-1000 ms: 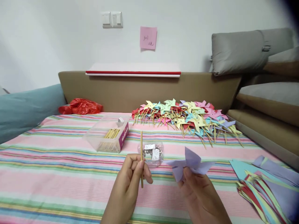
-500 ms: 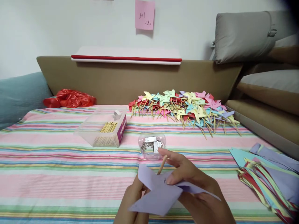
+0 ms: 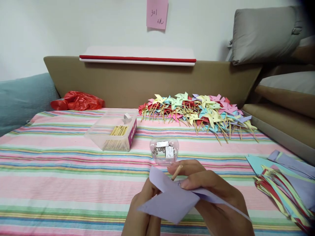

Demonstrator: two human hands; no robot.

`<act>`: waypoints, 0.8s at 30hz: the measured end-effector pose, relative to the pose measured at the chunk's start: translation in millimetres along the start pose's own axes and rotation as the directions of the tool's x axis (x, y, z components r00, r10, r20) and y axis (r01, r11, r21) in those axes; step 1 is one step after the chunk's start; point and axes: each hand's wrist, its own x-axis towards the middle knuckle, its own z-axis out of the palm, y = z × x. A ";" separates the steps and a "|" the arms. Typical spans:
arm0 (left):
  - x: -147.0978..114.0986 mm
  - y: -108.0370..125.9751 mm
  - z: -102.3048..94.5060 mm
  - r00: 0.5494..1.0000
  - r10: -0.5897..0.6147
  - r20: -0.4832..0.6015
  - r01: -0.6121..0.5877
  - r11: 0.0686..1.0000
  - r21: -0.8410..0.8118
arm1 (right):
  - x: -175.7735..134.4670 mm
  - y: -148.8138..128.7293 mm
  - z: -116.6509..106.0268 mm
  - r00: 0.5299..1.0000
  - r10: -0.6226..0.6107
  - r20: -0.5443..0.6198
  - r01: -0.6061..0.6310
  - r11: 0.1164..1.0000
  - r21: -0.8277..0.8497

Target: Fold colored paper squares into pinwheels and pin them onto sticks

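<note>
Purple paper pinwheel [image 3: 169, 204] is low in the middle, up in front of the person, above a stripy cloth [image 3: 73, 186]. The right hand [image 3: 222, 196] pinches it, with the thumb pressed near its middle. A wooden stick [image 3: 177, 172] pokes up just behind the paper. The left hand [image 3: 141, 205] is curled behind it too, but its fingertips are hidden, so its grip doesn't show. Past the hands sits a little clear tub [image 3: 164, 161] of shiny bits. Farther left is a clear box [image 3: 97, 132] of sticks, and at the back, a big pile of pinwheels [image 3: 208, 119].
</note>
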 end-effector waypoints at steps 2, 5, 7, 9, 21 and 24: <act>0.8 -2.8 -1.1 1.000 -0.001 0.002 0.001 1.000 0.017 | 1.5 2.9 -1.5 0.997 -0.069 0.026 0.069 0.997 -0.014; 2.8 -5.5 -2.9 1.000 0.019 0.003 -0.019 1.000 0.021 | 2.6 4.5 -3.9 0.994 -0.100 0.031 0.101 0.994 -0.038; 3.5 -6.4 -2.7 0.999 0.046 0.002 -0.046 0.999 0.022 | 2.8 3.1 -5.6 0.995 -0.094 0.019 0.095 0.994 -0.046; 3.5 -6.6 -1.2 0.998 0.066 0.000 -0.066 0.998 0.022 | 3.0 0.7 -7.5 0.997 -0.063 0.033 0.064 0.997 -0.048; 2.3 0.8 3.2 0.987 0.150 -0.051 -0.144 0.984 0.106 | 0.1 -1.6 -5.7 0.999 0.032 0.001 -0.032 0.999 0.007; 1.3 -0.6 1.5 0.986 0.160 -0.056 -0.150 0.979 0.139 | 0.2 -0.2 -6.9 0.999 0.031 0.013 -0.031 0.999 0.007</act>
